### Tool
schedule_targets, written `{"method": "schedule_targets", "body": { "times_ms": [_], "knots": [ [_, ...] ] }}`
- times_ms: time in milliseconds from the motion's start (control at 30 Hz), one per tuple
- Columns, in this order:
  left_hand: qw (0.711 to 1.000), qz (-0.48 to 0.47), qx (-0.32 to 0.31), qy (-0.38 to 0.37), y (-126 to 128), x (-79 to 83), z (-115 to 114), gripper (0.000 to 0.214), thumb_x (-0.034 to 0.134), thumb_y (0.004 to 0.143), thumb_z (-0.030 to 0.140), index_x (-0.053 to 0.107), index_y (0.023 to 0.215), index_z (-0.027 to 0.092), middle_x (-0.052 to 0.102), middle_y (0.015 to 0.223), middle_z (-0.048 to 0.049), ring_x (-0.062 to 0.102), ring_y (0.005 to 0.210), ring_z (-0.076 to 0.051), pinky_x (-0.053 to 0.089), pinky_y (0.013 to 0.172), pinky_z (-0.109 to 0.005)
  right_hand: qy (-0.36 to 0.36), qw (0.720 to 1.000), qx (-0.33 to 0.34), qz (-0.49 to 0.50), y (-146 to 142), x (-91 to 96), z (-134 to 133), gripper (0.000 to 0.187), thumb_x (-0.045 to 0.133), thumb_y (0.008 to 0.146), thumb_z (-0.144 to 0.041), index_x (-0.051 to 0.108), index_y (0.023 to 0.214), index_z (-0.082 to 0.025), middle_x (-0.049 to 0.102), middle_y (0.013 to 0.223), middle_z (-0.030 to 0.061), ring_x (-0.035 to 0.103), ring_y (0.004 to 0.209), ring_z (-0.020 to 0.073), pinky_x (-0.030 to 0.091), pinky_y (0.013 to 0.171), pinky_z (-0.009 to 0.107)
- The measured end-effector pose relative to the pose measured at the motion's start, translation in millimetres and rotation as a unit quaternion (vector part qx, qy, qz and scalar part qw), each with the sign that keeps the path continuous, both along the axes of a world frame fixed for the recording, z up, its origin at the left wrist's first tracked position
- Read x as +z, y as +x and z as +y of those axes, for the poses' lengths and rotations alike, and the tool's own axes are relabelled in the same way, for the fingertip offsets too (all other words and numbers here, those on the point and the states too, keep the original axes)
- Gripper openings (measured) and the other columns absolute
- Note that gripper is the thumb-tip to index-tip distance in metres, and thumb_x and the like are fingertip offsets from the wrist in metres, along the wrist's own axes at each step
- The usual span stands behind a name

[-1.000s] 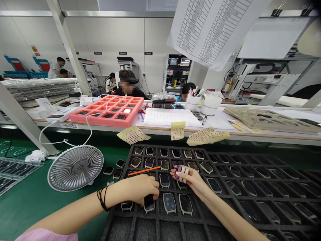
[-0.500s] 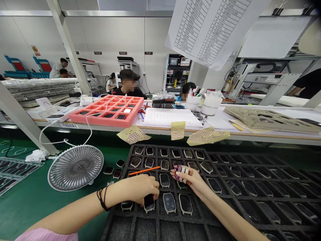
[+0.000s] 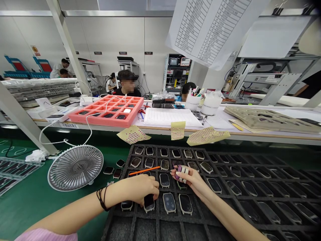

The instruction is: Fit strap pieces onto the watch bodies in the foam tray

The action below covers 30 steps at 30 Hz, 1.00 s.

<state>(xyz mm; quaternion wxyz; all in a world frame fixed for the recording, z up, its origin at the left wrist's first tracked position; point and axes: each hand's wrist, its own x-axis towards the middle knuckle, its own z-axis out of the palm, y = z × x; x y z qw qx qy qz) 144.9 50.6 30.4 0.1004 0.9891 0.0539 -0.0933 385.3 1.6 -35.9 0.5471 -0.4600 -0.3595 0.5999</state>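
Note:
A black foam tray point(image 3: 145, 231) lies before me, with smartwatches in its compartments. My left hand point(image 3: 144, 188) reaches down into a near compartment, its fingers curled over the upper end of a smartwatch point(image 3: 149, 204) with a dark screen and pale case. The fingertips are partly hidden behind that watch. Over the middle of the tray, my right hand point(image 3: 191, 177) is closed round a small stack of purple and white watch cases point(image 3: 181, 173), seen edge-on. Between the hands sit a smartwatch with a lit screen point(image 3: 170, 203) and another dark one point(image 3: 185, 204).
An orange stick point(image 3: 144, 170) lies across the tray. Left of it are a grey fan point(image 3: 75, 168) and several loose watches point(image 3: 117, 173) on the green mat. A second dark tray point(image 3: 253, 197) adjoins at right. Behind, a shelf carries a red foam tray point(image 3: 135, 117) and paper sheets point(image 3: 170, 116).
Both hands and the watches stay as they were. In the background, the person behind the shelf has turned their head slightly.

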Motion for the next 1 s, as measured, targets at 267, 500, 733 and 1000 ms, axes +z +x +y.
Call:
{"method": "schedule_targets", "body": {
  "times_ms": [267,500,733,1000],
  "knots": [
    [1.0,0.008,0.001,0.011,1.7,2.2,-1.4,0.034,0.081,0.061,0.014,0.062,0.089,0.02,0.064,0.091,-0.0007,0.057,0.087,-0.021,0.043,0.071,-0.027,-0.004,1.0,-0.001,0.004,0.9,-2.6,1.5,0.041,0.084,0.057,-0.033,0.07,0.093,-0.018,0.075,0.091,0.008,0.068,0.096,0.0316,0.044,0.098,0.053],
    [1.0,0.009,0.0,0.012,1.2,0.9,-1.4,0.032,0.079,0.063,0.014,0.062,0.09,0.021,0.064,0.092,-0.0006,0.057,0.087,-0.02,0.043,0.072,-0.027,-0.003,1.0,0.0,0.004,1.1,-3.3,2.4,0.041,0.085,0.056,-0.034,0.07,0.092,-0.019,0.075,0.088,0.0073,0.068,0.094,0.0307,0.047,0.096,0.051],
    [1.0,-0.001,0.0,0.009,0.3,0.1,-0.6,0.032,0.079,0.063,0.014,0.062,0.089,0.021,0.063,0.091,-0.0005,0.057,0.087,-0.02,0.043,0.072,-0.028,0.0,1.0,0.0,0.002,-0.3,1.0,-0.4,0.039,0.083,0.06,-0.031,0.069,0.094,-0.017,0.075,0.091,0.0081,0.068,0.096,0.0309,0.047,0.096,0.051],
    [0.999,0.006,0.038,-0.021,-4.7,4.1,-7.4,0.034,0.073,0.066,0.008,0.06,0.095,0.02,0.062,0.097,-0.0023,0.057,0.093,-0.021,0.045,0.078,-0.028,-0.03,0.991,0.009,0.13,3.8,17.0,-4.0,0.027,0.069,0.073,-0.024,0.069,0.096,-0.011,0.074,0.096,0.0123,0.066,0.101,0.028,0.043,0.101,0.046]
  ]
}}
